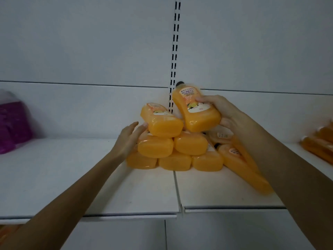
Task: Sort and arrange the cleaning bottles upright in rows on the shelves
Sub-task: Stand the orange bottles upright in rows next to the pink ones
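Six orange bottles (155, 147) lie stacked on their sides on the shelf (72, 177). Right hand (225, 112) grips a seventh bottle (196, 110), tilted, at 1 o'clock of the stack. Left hand (128, 139), fingers straight, touches the stack at 9 o'clock

An orange bottle (195, 110) with a white label and dark cap is gripped in the right hand (221, 112), tilted, its base toward the camera. Just left of and below that hand, six like bottles lie on their sides in a pyramid (173, 150). The top bottle (161, 121) touches the left hand's (128, 139) fingertips. More bottles (239, 165) lie slanted under the right forearm.
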Motion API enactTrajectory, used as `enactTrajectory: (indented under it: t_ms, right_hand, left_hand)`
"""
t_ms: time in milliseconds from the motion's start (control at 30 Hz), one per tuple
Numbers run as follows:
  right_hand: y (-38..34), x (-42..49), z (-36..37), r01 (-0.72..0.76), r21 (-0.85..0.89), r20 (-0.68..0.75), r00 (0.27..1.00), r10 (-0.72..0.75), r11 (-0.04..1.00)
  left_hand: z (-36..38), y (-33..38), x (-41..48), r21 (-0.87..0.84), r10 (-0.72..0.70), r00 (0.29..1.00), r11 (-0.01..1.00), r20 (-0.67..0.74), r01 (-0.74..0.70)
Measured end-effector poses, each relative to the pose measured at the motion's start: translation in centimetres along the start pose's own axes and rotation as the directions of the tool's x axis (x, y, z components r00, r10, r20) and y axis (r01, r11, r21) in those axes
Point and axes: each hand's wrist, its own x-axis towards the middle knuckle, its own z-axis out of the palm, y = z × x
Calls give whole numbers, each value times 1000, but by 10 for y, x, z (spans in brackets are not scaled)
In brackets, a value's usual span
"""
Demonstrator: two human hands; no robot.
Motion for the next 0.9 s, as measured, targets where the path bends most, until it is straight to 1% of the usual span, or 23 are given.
enactTrajectory:
  t_ms: [67,167,233,300,367,433,500,533,667,733,800,867,900]
  right_hand:
    - [-11,-4,4,91,31,-26,996,-90,995]
    - [-28,-12,23,231,42,-31,973,-229,972]
    - [-37,-18,47,312,27,-12,950,-312,950]
    - [-39,-21,77,372,-9,13,928,-372,928]
    - [-35,-23,107,407,-97,32,913,-406,908]
    - [-31,-21,134,448,-250,69,893,-446,858]
    - [-31,-16,154,488,-401,117,867,-485,775]
    - [-31,-13,163,502,-451,141,857,-496,738]
    - [-20,1,199,513,-608,273,852,-447,606]
    - [-5,5,214,517,-657,287,845,-452,549]
    - [11,10,230,515,-682,281,840,-464,520]
    - [25,15,247,534,-704,311,825,-472,469]
    - [29,18,256,552,-715,337,810,-480,430]
  left_hand:
    - [-4,12,2,89,102,988,992,-117,-92]
    - [-10,39,0,112,273,948,960,-164,-257]
    - [-12,58,-4,55,367,918,930,-151,-362]
    - [-15,71,-10,-83,389,910,912,-143,-402]
    - [-24,74,-13,-223,336,927,903,-169,-368]
    - [-44,61,-12,-249,316,926,899,-204,-362]
    - [-67,38,-13,-193,323,927,913,-192,-358]
    - [-77,27,-15,-162,326,930,922,-172,-353]
    - [-109,-22,-20,-111,291,954,948,-78,-298]
    - [-124,-41,-22,-76,261,965,962,-33,-263]
    - [-138,-57,-21,-11,230,973,973,13,-230]
    - [-147,-72,-19,75,178,983,980,48,-182]
    - [-151,-79,-19,152,147,988,976,52,-154]
